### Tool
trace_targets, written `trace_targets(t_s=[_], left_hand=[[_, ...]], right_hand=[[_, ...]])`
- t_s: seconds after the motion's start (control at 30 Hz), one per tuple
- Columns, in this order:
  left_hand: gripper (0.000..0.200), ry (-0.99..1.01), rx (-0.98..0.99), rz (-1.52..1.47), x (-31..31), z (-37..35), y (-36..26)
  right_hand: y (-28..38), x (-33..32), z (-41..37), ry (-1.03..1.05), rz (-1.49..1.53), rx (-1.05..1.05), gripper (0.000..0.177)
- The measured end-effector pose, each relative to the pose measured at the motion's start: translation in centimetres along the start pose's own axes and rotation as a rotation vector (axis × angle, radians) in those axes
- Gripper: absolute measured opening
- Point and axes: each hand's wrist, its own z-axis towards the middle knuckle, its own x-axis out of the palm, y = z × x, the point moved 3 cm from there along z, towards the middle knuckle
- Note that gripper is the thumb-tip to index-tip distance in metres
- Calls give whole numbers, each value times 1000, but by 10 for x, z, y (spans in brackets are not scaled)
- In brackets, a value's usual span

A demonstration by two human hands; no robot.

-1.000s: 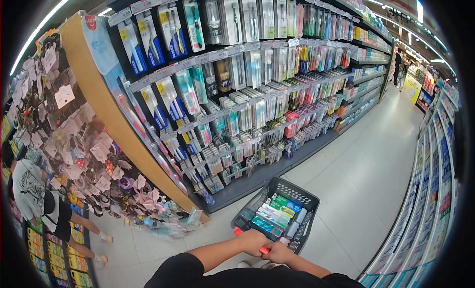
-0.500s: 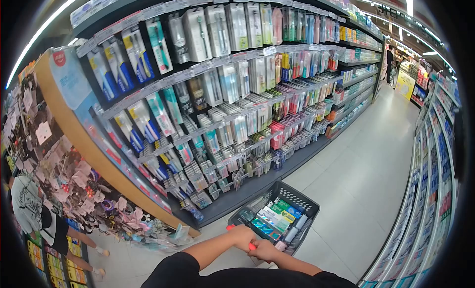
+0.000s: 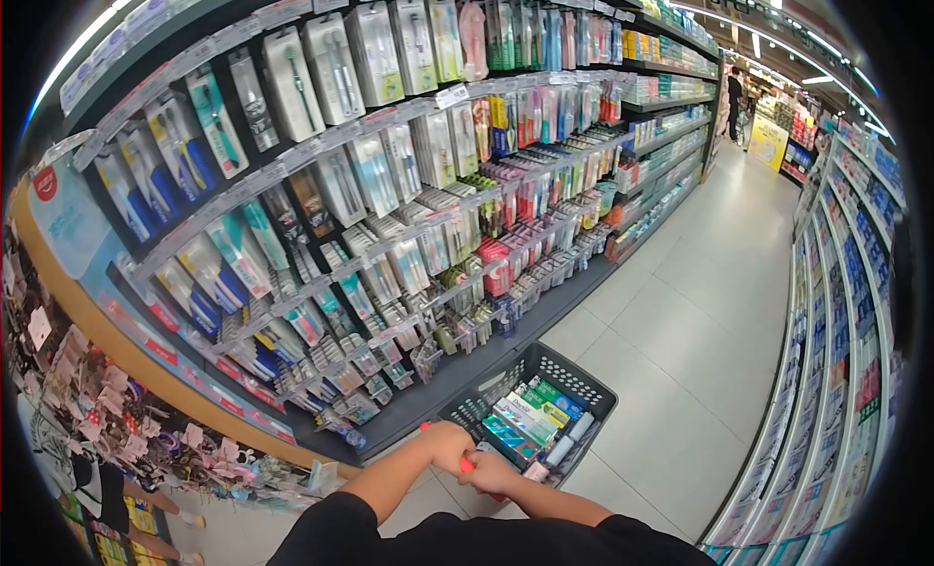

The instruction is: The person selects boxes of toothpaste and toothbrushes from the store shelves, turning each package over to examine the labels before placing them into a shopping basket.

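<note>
My left hand (image 3: 449, 447) and my right hand (image 3: 493, 472) are close together, fingers wrapped round the red handle (image 3: 468, 464) of a dark grey shopping basket (image 3: 595, 386). Just beyond my hands, the basket stands low over the floor. Inside lie several toothpaste boxes (image 3: 525, 416) in white, green and blue. Along the basket's right side are pale blue-grey cylindrical containers (image 3: 570, 440). A small pinkish item (image 3: 535, 472) sits at the near corner. My forearms hide part of the handle.
A long shelf of packaged toothbrushes (image 3: 336, 70) runs along the left, ending near me in a yellow-edged end panel (image 3: 97, 332). Hair accessories (image 3: 146, 420) hang beside it. Another stocked shelf (image 3: 837, 371) curves along the right. Pale tiled floor (image 3: 681, 303) lies between. A person (image 3: 735, 104) stands far ahead.
The view has shifted so the left shelf, basket and hands appear a little further left. Another person at lower left has slid partly out of sight. Both hands keep their grip on the handle.
</note>
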Motion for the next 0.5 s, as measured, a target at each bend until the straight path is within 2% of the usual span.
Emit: trace_targets(t_s=[0.23, 0.5], left_hand=[[38, 87, -25, 1, -33, 59, 3], [38, 84, 153, -18, -51, 145, 12]], right_hand=[[7, -59, 5, -69, 32, 25, 17], [-17, -138, 21, -117, 82, 67, 18]])
